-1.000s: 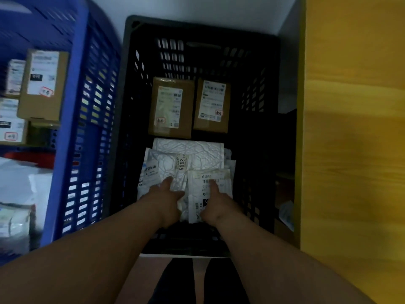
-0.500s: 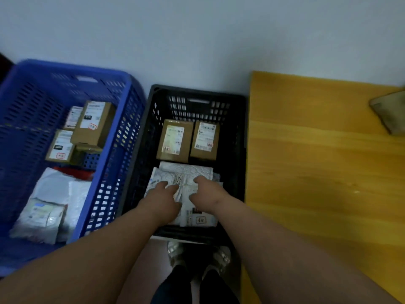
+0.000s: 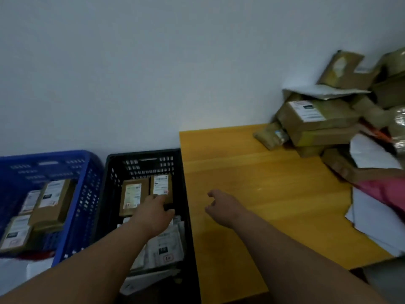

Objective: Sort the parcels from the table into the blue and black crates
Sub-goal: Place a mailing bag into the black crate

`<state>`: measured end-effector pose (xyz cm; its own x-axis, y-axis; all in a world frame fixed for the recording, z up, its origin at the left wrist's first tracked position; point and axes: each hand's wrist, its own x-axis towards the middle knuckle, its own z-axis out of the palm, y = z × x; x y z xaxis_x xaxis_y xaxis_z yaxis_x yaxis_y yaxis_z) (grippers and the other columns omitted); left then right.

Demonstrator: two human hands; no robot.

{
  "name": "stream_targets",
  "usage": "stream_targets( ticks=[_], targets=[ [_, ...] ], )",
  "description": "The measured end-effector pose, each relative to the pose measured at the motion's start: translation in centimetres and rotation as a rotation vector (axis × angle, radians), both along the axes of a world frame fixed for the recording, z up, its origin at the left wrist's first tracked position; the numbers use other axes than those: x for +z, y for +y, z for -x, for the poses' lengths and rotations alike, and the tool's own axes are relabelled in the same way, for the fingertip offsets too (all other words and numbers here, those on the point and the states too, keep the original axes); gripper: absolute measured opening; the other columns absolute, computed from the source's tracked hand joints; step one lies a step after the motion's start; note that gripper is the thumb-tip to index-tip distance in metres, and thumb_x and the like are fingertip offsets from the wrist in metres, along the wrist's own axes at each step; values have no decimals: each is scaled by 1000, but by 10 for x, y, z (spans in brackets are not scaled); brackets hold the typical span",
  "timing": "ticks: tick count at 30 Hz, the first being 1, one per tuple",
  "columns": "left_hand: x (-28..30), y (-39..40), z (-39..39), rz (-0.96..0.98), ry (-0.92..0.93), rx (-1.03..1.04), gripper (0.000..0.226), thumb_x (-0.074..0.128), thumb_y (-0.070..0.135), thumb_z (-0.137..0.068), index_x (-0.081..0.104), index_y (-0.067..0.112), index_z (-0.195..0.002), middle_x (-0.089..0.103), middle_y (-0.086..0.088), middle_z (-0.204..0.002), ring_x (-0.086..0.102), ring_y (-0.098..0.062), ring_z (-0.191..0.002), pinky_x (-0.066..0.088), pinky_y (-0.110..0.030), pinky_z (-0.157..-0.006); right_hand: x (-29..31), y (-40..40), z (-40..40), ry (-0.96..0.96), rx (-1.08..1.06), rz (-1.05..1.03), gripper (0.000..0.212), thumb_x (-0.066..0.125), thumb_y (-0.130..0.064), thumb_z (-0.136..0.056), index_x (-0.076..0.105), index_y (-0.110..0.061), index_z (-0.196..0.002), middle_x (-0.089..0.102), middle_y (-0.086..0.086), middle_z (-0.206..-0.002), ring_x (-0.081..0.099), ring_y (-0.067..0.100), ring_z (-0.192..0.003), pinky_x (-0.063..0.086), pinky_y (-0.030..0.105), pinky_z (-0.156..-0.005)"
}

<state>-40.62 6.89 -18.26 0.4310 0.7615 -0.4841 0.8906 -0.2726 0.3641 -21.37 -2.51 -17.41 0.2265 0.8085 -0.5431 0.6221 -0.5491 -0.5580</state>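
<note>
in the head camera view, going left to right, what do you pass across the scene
blue crate → black crate → left hand over the black crate → right hand above the table → bare wooden table → pile of parcels at the far right.

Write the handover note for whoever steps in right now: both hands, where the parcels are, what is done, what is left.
Left hand: over the black crate, holding nothing, fingers relaxed.
Right hand: above the wooden table, fingers loosely curled, empty.
Black crate: two cardboard boxes at the far end, white mailer bags at the near end.
Blue crate: several labelled cardboard boxes, plus white bags at the near end.
Done: both crates partly filled.
Left: a pile of boxes and bags sits at the table's far right, unsorted. Fetch the next parcel from there.
</note>
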Motion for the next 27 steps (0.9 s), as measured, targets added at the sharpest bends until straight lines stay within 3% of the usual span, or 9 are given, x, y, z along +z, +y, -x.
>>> stream_targets(
  ticks=[3, 11, 14, 18, 22, 27],
  targets=[
    [12, -13, -23, -11, -15, -42, 61, 49, 44, -97, 32, 17, -149, 30, -9, -154, 36, -26, -137, 35, -33, -108, 7, -33, -18, -6, -37, 11, 53, 47, -27, -103, 27, -20, -152, 47, 10, -141, 59, 27, -105, 52, 44, -88],
    [26, -61, -119, -26, -33, -156, 62, 48, 44, -98, 29, 18, -150, 25, -8, -156, 38, -28, -136, 38, -37, -107, -6, -122, -107, -109, -227, 42, 47, 46, -27, -103, 33, -21, -149, 39, 7, -150, 54, 22, -110, 44, 31, -81],
    [23, -85, -167, -12, -33, -181, 60, 48, 43, -99, 30, 18, -150, 25, -9, -156, 40, -30, -134, 39, -38, -106, -15, -162, -158, -123, -244, 94, 48, 45, -27, -103, 33, -18, -149, 36, 7, -152, 50, 24, -122, 41, 29, -82],
    [16, -127, -246, 42, -38, -226, 59, 46, 43, -99, 31, 15, -150, 27, -11, -155, 43, -30, -132, 39, -36, -105, -22, -221, -237, -182, -234, 197, 49, 42, -28, -102, 34, -16, -149, 34, 8, -153, 42, 25, -132, 40, 30, -94],
    [9, -170, -321, 115, -61, -294, 61, 45, 43, -100, 27, 16, -151, 22, -9, -157, 41, -29, -134, 39, -36, -106, -28, -266, -311, -315, -282, 241, 46, 45, -26, -98, 43, -16, -142, 42, 12, -143, 44, 27, -127, 40, 32, -102],
    [-4, -197, -374, 180, -43, -291, 61, 43, 43, -100, 25, 17, -152, 18, -7, -158, 35, -29, -139, 35, -36, -109, -38, -278, -373, -408, -198, 246, 58, 49, -36, -96, 32, -19, -148, 32, 10, -150, 33, 28, -137, 34, 39, -111]
  ],
)
